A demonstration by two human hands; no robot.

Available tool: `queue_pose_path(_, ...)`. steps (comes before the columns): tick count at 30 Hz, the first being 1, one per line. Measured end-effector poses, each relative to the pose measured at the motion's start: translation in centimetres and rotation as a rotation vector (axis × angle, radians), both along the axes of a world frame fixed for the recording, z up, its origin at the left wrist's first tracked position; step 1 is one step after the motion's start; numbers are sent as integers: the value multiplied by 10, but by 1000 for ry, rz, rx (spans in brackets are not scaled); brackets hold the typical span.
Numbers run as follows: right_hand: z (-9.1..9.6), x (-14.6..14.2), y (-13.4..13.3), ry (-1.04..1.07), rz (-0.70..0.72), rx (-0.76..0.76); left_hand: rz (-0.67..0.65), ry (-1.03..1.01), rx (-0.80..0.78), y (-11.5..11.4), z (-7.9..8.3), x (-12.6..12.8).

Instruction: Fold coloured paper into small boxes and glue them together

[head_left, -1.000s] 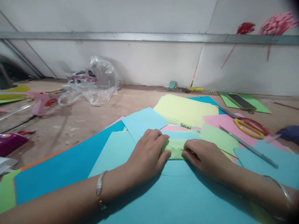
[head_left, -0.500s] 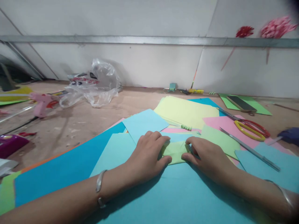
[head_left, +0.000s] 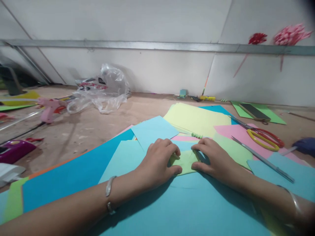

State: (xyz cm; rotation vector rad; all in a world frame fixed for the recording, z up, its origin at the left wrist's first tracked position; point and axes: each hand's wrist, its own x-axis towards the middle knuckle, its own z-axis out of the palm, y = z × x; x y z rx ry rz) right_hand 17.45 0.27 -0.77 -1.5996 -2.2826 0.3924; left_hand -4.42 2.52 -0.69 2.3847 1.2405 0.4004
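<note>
At frame centre, the left hand (head_left: 159,162) and right hand (head_left: 218,160) pinch opposite ends of the small green folded paper (head_left: 185,161) on the blue sheet (head_left: 172,206); the crease seems best made with edges aligned, fingertips pressing flat and evenly outward.

A white panelled wall (head_left: 157,19) fills the far side, its smooth sheets joined at a slanting seam (head_left: 222,29). A grey metal rail (head_left: 123,45) runs across it from edge to edge. Below, the wall meets a scuffed brown wooden desk (head_left: 98,127), flecked with pale scraps. At the left edge sits a dark, blurred opening (head_left: 10,78). The light is soft and even, casting faint shadows.
</note>
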Motion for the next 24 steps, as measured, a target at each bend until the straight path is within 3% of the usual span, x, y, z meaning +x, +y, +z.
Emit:
queue_pose_path(11, 8, 0, 0, 140, -28, -128, -18, 11, 9, 1, 3, -1)
queue_pose_path(15, 10, 0, -2, 252, 45, -151, -1, -29, -37, 1, 6, 2)
queue_pose_path(20, 10, 0, -8, 363, 194, -103, -100, -121, -31, 0, 8, 2)
queue_pose_path(24, 8, -2, -10, 451, 101, -160, -72, -287, -70, -3, 8, 2)
